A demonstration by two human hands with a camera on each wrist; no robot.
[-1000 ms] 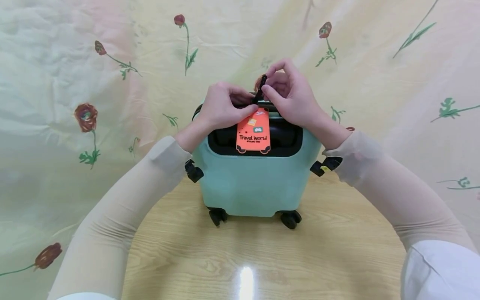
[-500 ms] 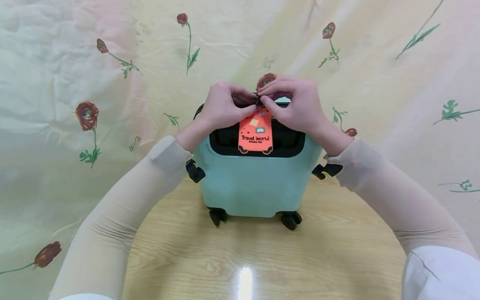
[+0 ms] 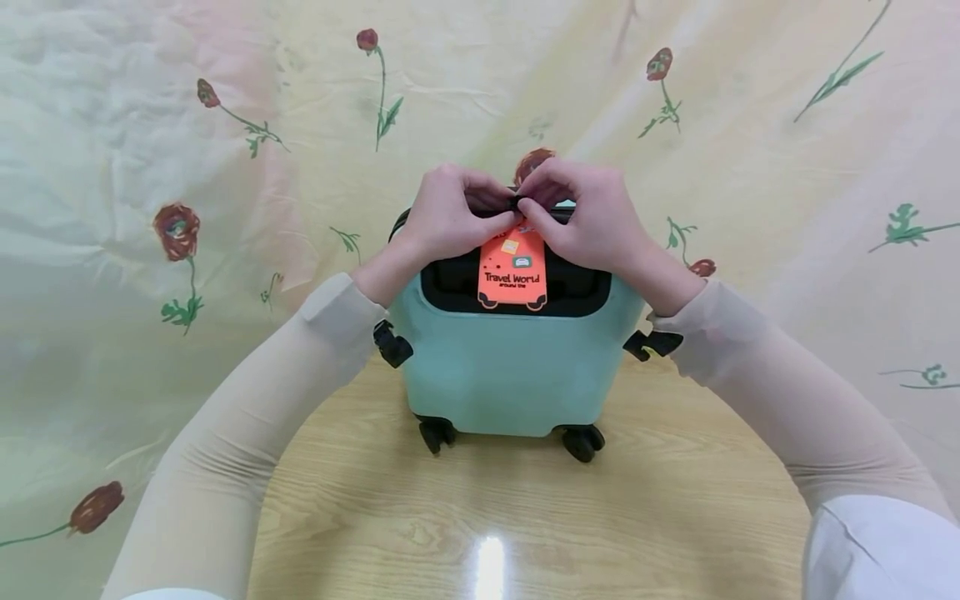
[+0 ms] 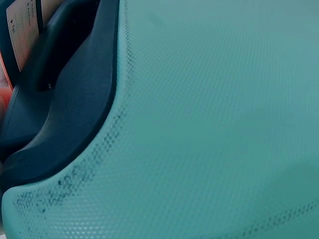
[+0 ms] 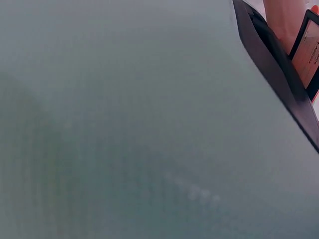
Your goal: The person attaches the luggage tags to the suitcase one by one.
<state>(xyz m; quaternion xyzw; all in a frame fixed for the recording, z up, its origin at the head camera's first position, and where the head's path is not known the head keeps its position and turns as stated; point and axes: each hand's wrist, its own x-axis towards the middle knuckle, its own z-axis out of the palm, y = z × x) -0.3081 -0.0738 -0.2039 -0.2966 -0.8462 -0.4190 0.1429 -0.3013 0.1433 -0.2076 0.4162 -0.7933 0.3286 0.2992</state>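
A mint-green suitcase (image 3: 510, 367) stands upright on its wheels, its black handle recess (image 3: 450, 283) turned toward me. An orange luggage tag (image 3: 513, 267) printed "Travel World" hangs at that recess; its address side shows at the edge of the left wrist view as a pale card (image 4: 22, 35). My left hand (image 3: 446, 212) pinches the tag's black strap (image 3: 516, 202) just above the tag. From the other side, my right hand (image 3: 592, 212) pinches the same strap, thumb and fingertips meeting the left fingertips. Most of the strap is hidden between the fingers.
The suitcase rests on a wood-grain tabletop (image 3: 420, 517), with black wheels (image 3: 582, 442) at its base. Behind it hangs a pale cloth (image 3: 300, 167) patterned with red flowers. Black wrist camera mounts (image 3: 393, 343) sit close to both sides of the suitcase.
The strap's free end stood up between the hands a second ago. My right hand has lowered and moved in, and the strap is now folded down at the left fingertips.
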